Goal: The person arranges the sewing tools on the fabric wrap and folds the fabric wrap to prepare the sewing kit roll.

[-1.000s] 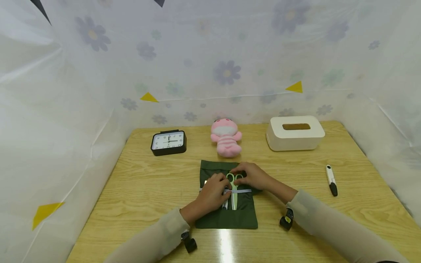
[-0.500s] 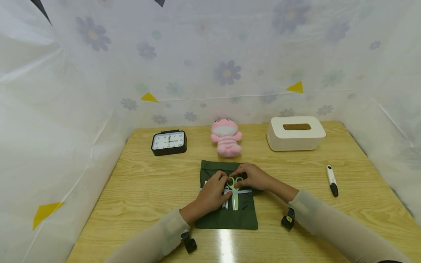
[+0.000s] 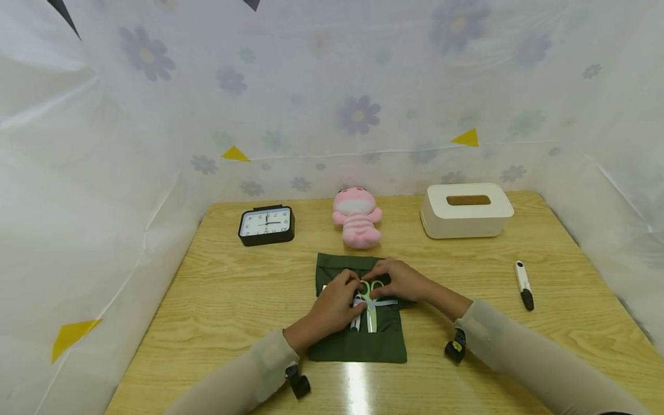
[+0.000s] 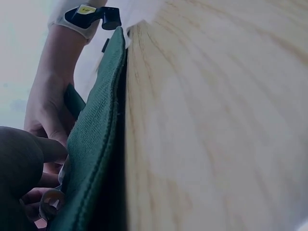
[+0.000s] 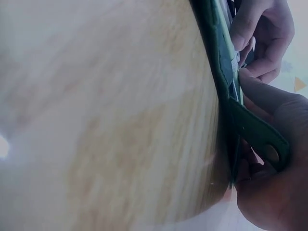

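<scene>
A dark green fabric tool pouch [image 3: 358, 349] lies unfolded on the table, with a pale elastic band [image 3: 387, 302] across it. Light green scissors [image 3: 371, 314] sit under the band, handles away from me and blade tips at the lower pocket. My right hand [image 3: 403, 280] pinches the scissors' handle loops between thumb and fingers. Beside them, my left hand [image 3: 336, 303] has its thumb on the band and its fingers curled close to the left loop; its grip is partly hidden. A slim white and dark tool [image 3: 355, 324] lies left of the scissors. A snap flap [image 5: 262, 137] shows under my right hand.
Behind the pouch lies a pink plush toy [image 3: 357, 216]. A black-framed clock [image 3: 267, 225] is at the back left, a white tissue box [image 3: 466, 225] at the back right. A white and black pen-like tool [image 3: 524, 285] lies on the right.
The scissors have slid slightly towards me, down through the band, with my right hand. My left hand's fingers have shifted a little; its thumb stays at the band.
</scene>
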Available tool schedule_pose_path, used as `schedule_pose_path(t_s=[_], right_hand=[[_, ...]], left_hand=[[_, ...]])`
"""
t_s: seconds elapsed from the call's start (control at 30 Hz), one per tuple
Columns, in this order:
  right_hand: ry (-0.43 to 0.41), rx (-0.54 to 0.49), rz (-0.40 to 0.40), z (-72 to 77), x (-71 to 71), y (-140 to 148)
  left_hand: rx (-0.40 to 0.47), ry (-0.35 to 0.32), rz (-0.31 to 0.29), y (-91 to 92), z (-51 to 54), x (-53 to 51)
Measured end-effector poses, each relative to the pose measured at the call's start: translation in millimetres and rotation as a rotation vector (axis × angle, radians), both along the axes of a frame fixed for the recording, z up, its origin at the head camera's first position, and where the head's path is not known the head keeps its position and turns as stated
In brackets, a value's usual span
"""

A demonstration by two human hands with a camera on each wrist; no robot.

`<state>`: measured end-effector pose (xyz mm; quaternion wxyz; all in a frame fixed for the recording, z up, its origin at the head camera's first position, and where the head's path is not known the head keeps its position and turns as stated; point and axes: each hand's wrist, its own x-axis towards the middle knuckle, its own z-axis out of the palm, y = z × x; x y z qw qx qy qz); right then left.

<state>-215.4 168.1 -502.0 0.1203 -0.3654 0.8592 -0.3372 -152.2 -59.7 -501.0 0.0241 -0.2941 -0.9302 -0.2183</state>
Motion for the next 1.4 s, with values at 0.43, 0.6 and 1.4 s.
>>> schedule_pose_path(t_s=[0.43, 0.6, 1.4], right_hand=[[-0.062, -0.163, -0.228, 19.5, 6.1, 75], [-0.042, -0.107, -0.333, 27.9, 13.8, 126], [-0.15, 0.165, -0.432, 31.4, 33.7, 287]], left_hand=[[-0.013, -0.001, 0.012, 0.4, 3.2, 1.7], [-0.044, 0.01, 0.029, 3.3, 5.1, 0.8], [-0.108, 0.102, -0.059, 28.8, -1.2, 0.7]])
